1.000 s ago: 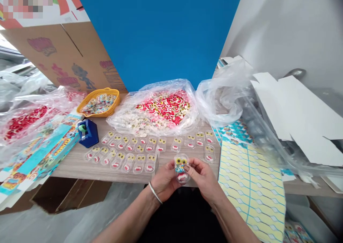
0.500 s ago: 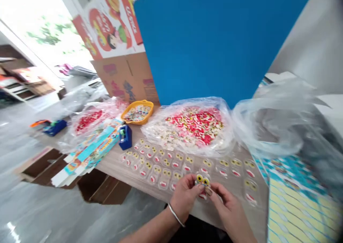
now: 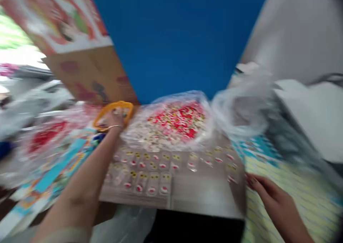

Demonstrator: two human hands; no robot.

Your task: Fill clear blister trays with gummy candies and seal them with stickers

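Note:
My left hand (image 3: 115,118), with a thin bracelet at the wrist, reaches into the yellow basket (image 3: 128,109) of small pieces at the back left. Its fingers are blurred and hidden among the contents. My right hand (image 3: 264,187) is at the table's right edge, beside yellow patterned sheets (image 3: 284,200). Its thumb and fingers are pressed together, and what they hold, if anything, cannot be made out. Between the hands lie rows of clear small packets (image 3: 152,182) with yellow eye pieces and red-and-white pieces in them.
A clear plastic bag (image 3: 177,123) of red, white and yellow pieces lies open at the back. Another bag (image 3: 46,135) of red pieces is on the left, near folded printed cartons (image 3: 60,166). A blue board (image 3: 177,39) stands behind, beside a cardboard box (image 3: 91,75).
Both hands have parted from the eyed piece they held together at the front. My left hand has moved to the yellow basket, my right to the table's right edge. The view has shifted right.

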